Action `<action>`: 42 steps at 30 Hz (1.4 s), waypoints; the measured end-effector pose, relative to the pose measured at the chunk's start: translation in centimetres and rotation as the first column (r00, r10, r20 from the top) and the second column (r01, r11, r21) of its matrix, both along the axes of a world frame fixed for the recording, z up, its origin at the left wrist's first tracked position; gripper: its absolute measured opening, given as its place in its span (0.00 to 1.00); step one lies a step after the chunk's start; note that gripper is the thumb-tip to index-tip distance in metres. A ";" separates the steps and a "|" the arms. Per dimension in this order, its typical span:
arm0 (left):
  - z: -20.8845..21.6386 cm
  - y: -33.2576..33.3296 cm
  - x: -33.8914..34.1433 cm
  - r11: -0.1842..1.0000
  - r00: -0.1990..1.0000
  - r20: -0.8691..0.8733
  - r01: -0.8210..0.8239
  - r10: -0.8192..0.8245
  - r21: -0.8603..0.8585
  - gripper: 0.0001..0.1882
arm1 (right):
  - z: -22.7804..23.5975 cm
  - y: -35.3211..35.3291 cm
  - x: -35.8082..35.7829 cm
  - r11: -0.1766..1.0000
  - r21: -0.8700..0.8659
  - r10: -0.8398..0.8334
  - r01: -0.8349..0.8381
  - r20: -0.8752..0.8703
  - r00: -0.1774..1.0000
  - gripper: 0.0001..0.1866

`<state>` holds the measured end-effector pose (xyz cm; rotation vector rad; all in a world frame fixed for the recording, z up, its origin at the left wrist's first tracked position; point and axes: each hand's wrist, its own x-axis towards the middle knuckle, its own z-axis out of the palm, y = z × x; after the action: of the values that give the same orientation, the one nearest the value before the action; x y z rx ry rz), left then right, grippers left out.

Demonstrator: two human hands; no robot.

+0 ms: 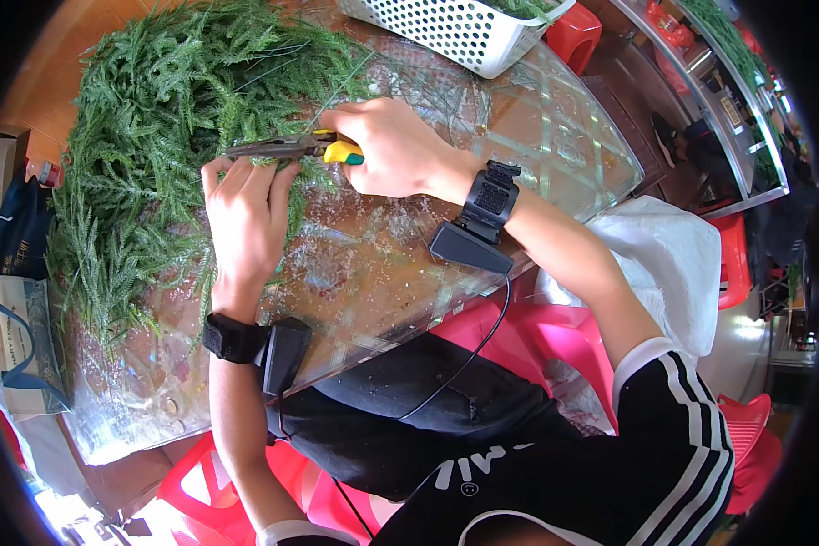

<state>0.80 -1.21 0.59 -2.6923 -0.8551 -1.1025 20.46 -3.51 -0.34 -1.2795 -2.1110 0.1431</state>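
My right hand (387,146) is wrapped around the yellow-and-green handles of a pair of pliers (278,147), their dark jaws pointing left. Just below the jaws, the fingers of my left hand (246,200) are closed on a green artificial pine sprig (266,161), mostly hidden by the fingers and pliers. Both hands are at the right side of a large heap of artificial pine greenery (168,118). Thin green wires (346,86) stick out from the heap beside my right hand.
The glass-topped table (364,264) is strewn with pale flecks. A white perforated basket (455,32) holding greenery stands at the far edge, beside a red stool (575,36). A paper bag (25,337) is at the left, a white sack (655,264) at the right. Cables hang from black wrist devices.
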 end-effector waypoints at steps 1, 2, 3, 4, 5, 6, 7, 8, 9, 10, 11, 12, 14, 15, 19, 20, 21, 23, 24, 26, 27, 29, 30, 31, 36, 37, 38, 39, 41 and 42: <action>-0.1 0.1 0.0 1.000 1.000 0.001 -0.001 0.001 0.001 0.04 | -0.1 0.1 0.0 1.000 0.001 0.001 -0.001 0.001 1.000 0.18; -0.1 0.1 0.0 1.000 1.000 -0.006 -0.006 0.006 0.004 0.04 | -0.2 0.2 0.0 1.000 -0.017 -0.002 0.002 -0.001 1.000 0.18; -0.2 0.1 0.0 1.000 1.000 -0.005 -0.007 0.007 0.005 0.04 | -0.3 0.2 -0.1 1.000 -0.016 -0.001 0.001 0.000 1.000 0.18; -0.2 0.2 0.0 1.000 1.000 -0.012 -0.012 0.012 0.008 0.04 | -0.4 0.3 -0.1 0.999 -0.033 -0.005 0.004 -0.003 1.000 0.17; -0.2 0.2 -0.1 1.000 1.000 -0.011 -0.012 0.012 0.009 0.04 | -0.4 0.3 -0.1 0.999 -0.032 -0.004 0.004 -0.002 1.000 0.17; -0.3 0.2 -0.1 1.000 1.000 -0.014 -0.025 0.025 0.007 0.05 | -0.5 0.3 -0.2 0.999 -0.034 -0.007 0.006 -0.008 1.000 0.17; -0.2 0.2 -0.1 1.000 1.000 -0.013 -0.025 0.025 0.008 0.05 | -0.4 0.3 -0.2 0.999 -0.032 -0.007 0.006 -0.007 1.000 0.17; -0.2 0.2 -0.1 0.999 0.999 -0.015 -0.038 0.038 0.006 0.05 | -0.4 0.3 -0.3 0.999 -0.034 -0.009 0.008 -0.013 1.000 0.17; -0.1 0.1 -0.1 0.999 0.999 -0.015 -0.038 0.038 0.008 0.05 | -0.3 0.2 -0.4 0.999 -0.033 -0.009 0.008 -0.013 1.000 0.17; 0.0 0.1 -0.1 0.999 0.999 0.005 -0.044 0.044 0.008 0.06 | -0.2 0.1 -0.5 0.999 -0.033 -0.039 0.038 -0.027 0.999 0.17; 0.1 0.0 -0.1 0.999 0.999 0.006 -0.046 0.046 0.009 0.06 | -0.1 -0.1 -0.7 0.999 -0.032 -0.037 0.036 -0.026 0.999 0.17; 0.2 -0.1 0.0 0.999 0.998 0.026 -0.053 0.052 0.009 0.06 | 0.0 -0.2 -0.9 0.997 -0.034 -0.067 0.066 -0.040 0.997 0.16; 0.3 -0.1 0.0 0.999 0.998 0.031 -0.051 0.051 0.015 0.06 | -0.1 -0.2 -1.0 0.995 0.046 -0.084 0.087 -0.070 0.994 0.16; 0.3 0.0 0.0 0.998 0.998 0.030 -0.053 0.053 0.016 0.06 | -0.2 -0.2 -1.1 0.995 0.047 -0.082 0.085 -0.071 0.994 0.16; 0.5 -0.2 0.1 0.999 0.998 0.049 -0.049 0.050 -0.006 0.07 | -0.2 0.0 -1.0 0.985 0.088 -0.127 0.149 -0.223 0.967 0.15; 0.5 -0.2 0.1 0.999 0.997 0.066 -0.043 0.045 -0.034 0.08 | -0.1 0.2 -0.8 0.981 0.045 -0.162 0.188 -0.335 0.928 0.14; 0.5 -0.2 0.1 0.999 0.997 0.067 -0.043 0.045 -0.034 0.08 | -0.1 0.3 -0.5 0.981 0.045 -0.162 0.187 -0.335 0.928 0.14; 0.5 -0.2 0.2 0.998 0.997 0.070 -0.043 0.046 -0.034 0.08 | -0.1 0.6 0.1 0.966 0.095 -0.193 0.240 -0.352 0.916 0.14; 0.5 -0.3 0.2 0.998 0.996 0.073 -0.043 0.046 -0.035 0.09 | -0.1 0.7 0.3 0.946 0.143 -0.223 0.292 -0.372 0.901 0.14; 0.5 -0.3 0.1 0.998 0.996 0.075 -0.043 0.046 -0.040 0.09 | 0.0 0.6 0.3 0.946 0.122 -0.251 0.300 -0.310 0.917 0.14; 0.5 -0.2 0.1 0.998 0.996 0.075 -0.044 0.046 -0.037 0.09 | 0.0 0.6 0.2 0.946 0.125 -0.250 0.299 -0.310 0.917 0.14; 0.4 -0.1 0.1 0.998 0.996 0.077 -0.043 0.046 -0.042 0.09 | 0.2 0.5 0.1 0.945 0.104 -0.276 0.309 -0.246 0.929 0.15; 0.2 0.0 0.0 0.998 0.997 0.063 -0.048 0.051 -0.049 0.10 | 0.2 0.4 0.0 0.936 0.047 -0.337 0.348 -0.158 0.928 0.15; 0.1 0.2 0.0 0.998 0.997 0.062 -0.049 0.052 -0.049 0.10 | 0.2 0.4 -0.1 0.937 0.047 -0.335 0.347 -0.159 0.928 0.15; -0.2 0.5 -0.3 0.995 0.998 0.016 -0.061 0.062 -0.079 0.12 | 0.4 0.4 -0.1 0.913 -0.042 -0.406 0.406 -0.012 0.914 0.16; -0.2 0.5 -0.2 0.995 0.998 0.015 -0.059 0.061 -0.080 0.12 | 0.5 0.3 -0.1 0.912 -0.043 -0.408 0.407 -0.012 0.913 0.16; -0.2 0.5 -0.2 0.994 0.998 0.028 -0.059 0.062 -0.090 0.12 | 0.5 0.3 -0.1 0.915 -0.037 -0.403 0.403 -0.018 0.915 0.16; -0.2 0.4 -0.1 0.994 0.998 0.028 -0.058 0.061 -0.090 0.12 | 0.5 0.2 -0.1 0.914 -0.038 -0.404 0.403 -0.019 0.914 0.16; -0.1 0.4 -0.1 0.993 0.997 0.040 -0.058 0.062 -0.100 0.13 | 0.5 0.2 -0.1 0.916 -0.032 -0.400 0.399 -0.025 0.916 0.16; -0.2 0.4 -0.1 0.994 0.998 0.044 -0.049 0.054 -0.095 0.13 | 0.4 0.2 -0.1 0.920 -0.048 -0.390 0.388 -0.036 0.920 0.15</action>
<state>0.68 -0.80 0.44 -2.7119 -1.0024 -1.1465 20.34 -3.30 0.04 -1.6762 -1.7806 0.0399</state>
